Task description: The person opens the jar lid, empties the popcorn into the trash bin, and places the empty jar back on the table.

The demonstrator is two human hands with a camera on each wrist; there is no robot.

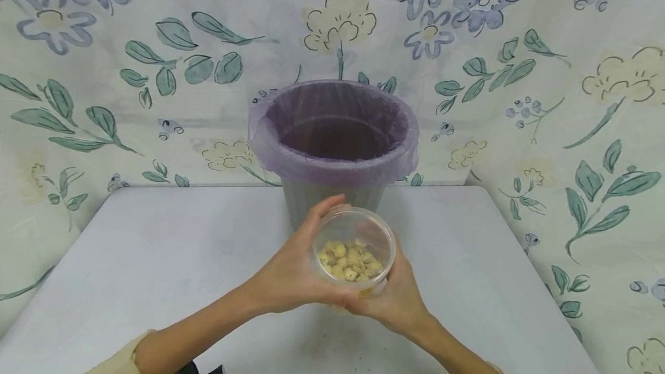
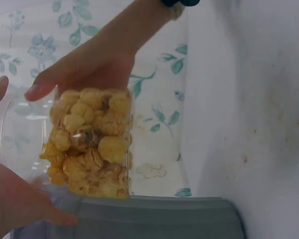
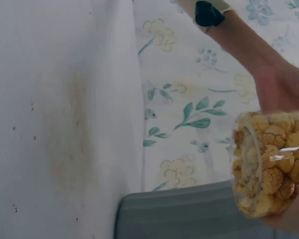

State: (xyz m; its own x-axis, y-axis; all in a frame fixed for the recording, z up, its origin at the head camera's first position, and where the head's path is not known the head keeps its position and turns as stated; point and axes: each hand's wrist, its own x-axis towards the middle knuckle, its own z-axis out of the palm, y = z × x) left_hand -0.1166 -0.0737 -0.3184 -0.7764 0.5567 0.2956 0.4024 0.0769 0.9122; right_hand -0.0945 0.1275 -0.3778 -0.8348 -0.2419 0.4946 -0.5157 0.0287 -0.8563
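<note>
A clear round plastic tub [image 1: 358, 218] is raised over the near part of the table, tilted so its round top faces the head camera. Pale yellow popcorn [image 1: 350, 261] fills its lower part; the wrist views show the rounded pieces through the clear wall. My left hand [image 1: 291, 273] grips the tub's left side, its thumb and fingers spread around the wall. From the opposite side, my right hand [image 1: 397, 299] holds the tub too, and several of its fingers are hidden behind it. Whether a clear lid covers the top, I cannot tell.
Behind the tub stands a grey bin [image 1: 306, 201] with a purple bag [image 1: 332, 172] folded over its rim. Small crumbs and a brownish smear lie on the white table [image 1: 197, 247]. Floral cloth [image 1: 208, 103] hangs along the back and sides.
</note>
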